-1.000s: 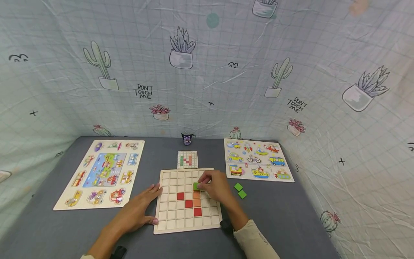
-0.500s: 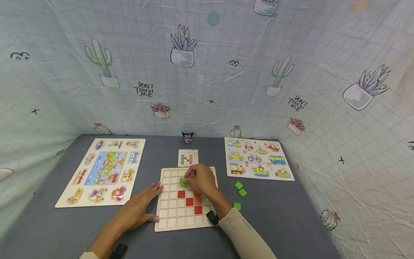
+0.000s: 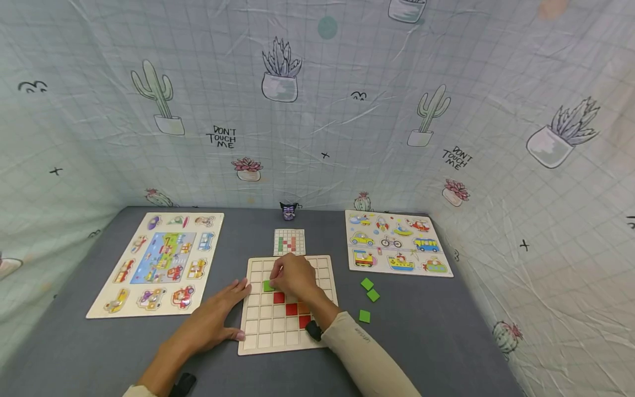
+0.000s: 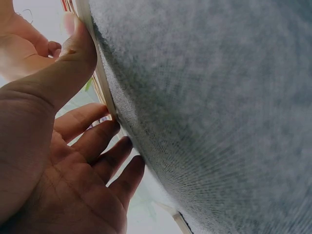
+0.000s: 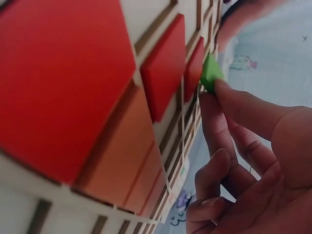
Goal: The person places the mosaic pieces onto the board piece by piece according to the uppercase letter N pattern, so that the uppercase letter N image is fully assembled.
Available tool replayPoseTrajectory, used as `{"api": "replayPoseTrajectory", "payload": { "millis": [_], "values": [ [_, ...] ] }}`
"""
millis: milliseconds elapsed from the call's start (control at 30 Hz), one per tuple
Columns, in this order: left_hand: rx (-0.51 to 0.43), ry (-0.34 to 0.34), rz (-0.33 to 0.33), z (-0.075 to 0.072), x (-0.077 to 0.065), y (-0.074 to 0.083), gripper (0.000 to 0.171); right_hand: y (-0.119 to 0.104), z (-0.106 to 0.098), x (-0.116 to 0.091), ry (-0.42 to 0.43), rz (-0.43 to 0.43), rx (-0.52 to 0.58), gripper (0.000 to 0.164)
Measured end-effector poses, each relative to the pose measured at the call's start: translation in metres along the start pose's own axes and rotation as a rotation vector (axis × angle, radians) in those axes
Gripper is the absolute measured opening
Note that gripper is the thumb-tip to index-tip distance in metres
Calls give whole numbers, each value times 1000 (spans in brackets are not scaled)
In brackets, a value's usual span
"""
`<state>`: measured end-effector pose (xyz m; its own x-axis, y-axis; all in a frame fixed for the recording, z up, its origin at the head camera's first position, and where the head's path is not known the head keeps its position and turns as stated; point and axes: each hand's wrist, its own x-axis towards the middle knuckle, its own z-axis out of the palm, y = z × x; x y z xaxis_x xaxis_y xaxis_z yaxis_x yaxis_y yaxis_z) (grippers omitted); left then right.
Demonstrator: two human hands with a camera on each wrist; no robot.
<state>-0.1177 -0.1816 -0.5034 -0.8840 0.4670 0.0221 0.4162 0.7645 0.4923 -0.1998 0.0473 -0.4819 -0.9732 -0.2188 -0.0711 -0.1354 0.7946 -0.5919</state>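
My right hand [image 3: 296, 278] pinches a green square tile [image 3: 268, 286] between thumb and index finger, over the upper left part of the wooden grid board [image 3: 265, 342]. In the right wrist view the green tile [image 5: 211, 74] is tilted, close over the grid, beyond red tiles [image 5: 165, 70]. Three red tiles [image 3: 279, 298] lie in a diagonal in the board's cells, with orange tiles [image 3: 303, 309] beside them, partly hidden by the right arm. At the board's left edge rests my left hand [image 3: 213, 317], fingers spread, thumb [image 4: 80, 46] against the rim.
Three loose green tiles [image 3: 364, 316] lie on the grey table right of the board. Behind the board are a small pattern card [image 3: 299, 251] and a small dark figurine [image 3: 288, 211]. Picture puzzle boards stand at left [image 3: 210, 275] and right [image 3: 364, 273].
My right hand has carried the green tile leftward across the board, from above the orange tiles. A third loose green tile, earlier hidden by the arm, now shows. The left hand stays put.
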Motion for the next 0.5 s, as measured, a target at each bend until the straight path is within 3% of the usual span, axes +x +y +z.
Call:
{"api": "replayPoseTrajectory", "payload": {
  "millis": [333,500],
  "values": [
    [24,-9,-1,-2,0,-1,106,-3,9,2,-8,-35,-77,23],
    [16,-16,-6,-3,0,0,106,5,-1,-2,-49,-54,14,11]
  ]
}}
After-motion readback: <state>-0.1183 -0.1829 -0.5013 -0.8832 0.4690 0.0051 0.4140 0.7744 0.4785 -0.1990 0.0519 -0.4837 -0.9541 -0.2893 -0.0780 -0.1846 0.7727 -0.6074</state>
